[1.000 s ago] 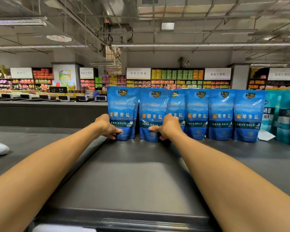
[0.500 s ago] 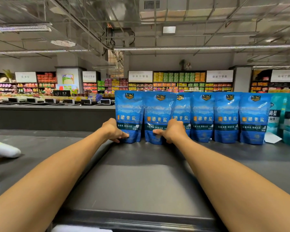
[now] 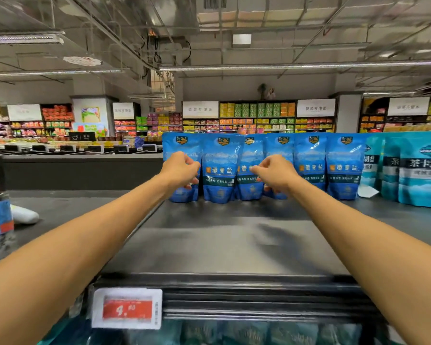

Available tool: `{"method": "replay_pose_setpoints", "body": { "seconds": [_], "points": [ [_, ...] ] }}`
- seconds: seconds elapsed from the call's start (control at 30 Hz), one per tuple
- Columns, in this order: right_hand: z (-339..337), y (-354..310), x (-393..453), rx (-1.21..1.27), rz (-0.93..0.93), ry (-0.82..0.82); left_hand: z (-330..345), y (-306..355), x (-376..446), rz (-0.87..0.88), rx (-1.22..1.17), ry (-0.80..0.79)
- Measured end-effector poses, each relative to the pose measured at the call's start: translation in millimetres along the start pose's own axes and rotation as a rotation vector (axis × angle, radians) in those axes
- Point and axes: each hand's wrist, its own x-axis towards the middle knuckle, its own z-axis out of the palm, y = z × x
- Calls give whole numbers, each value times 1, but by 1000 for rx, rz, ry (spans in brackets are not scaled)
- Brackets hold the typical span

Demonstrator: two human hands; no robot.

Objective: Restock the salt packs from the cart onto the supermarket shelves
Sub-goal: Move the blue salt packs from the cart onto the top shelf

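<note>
Reaching for blue salt packs (image 3: 264, 168) upright in a row along the far edge of the dark shelf top (image 3: 222, 240).
Left hand (image 3: 179, 170) curled at the leftmost pack, right hand (image 3: 274, 174) curled at the fourth; actual grip impossible to tell. Teal packs (image 3: 418, 173) just beside at right; price tag (image 3: 127, 308) on the near edge.

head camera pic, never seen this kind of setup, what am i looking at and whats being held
There is no machine here. A person wears a camera on the head, so you look forward and down along both arms. The left hand and right hand reach to a row of blue salt packs standing upright at the back of a dark shelf top. Both hands are in front of the packs with fingers curled; whether they grip anything is unclear. Teal packs stand to the right, and a red price tag sits on the front edge.
</note>
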Motion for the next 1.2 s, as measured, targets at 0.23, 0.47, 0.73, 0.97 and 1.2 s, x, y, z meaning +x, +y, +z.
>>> {"method": "replay_pose_setpoints", "body": {
  "seconds": [0.23,0.47,0.73,0.97,1.2],
  "points": [
    [-84,38,-104,295,-118,115,52,107,-83,153,-392,-208],
    [-155,125,-242,363,-59,337,169,156,-196,290,-660,-425],
    [-191,249,-442,316,306,693,329,146,-369,244,-751,-864],
    [-170,350,-629,249,818,986,453,95,-544,124,-503,-1406],
    [-87,448,-809,234,1443,1028,561,-15,-708,-135,125,-1822]
  ]
}}
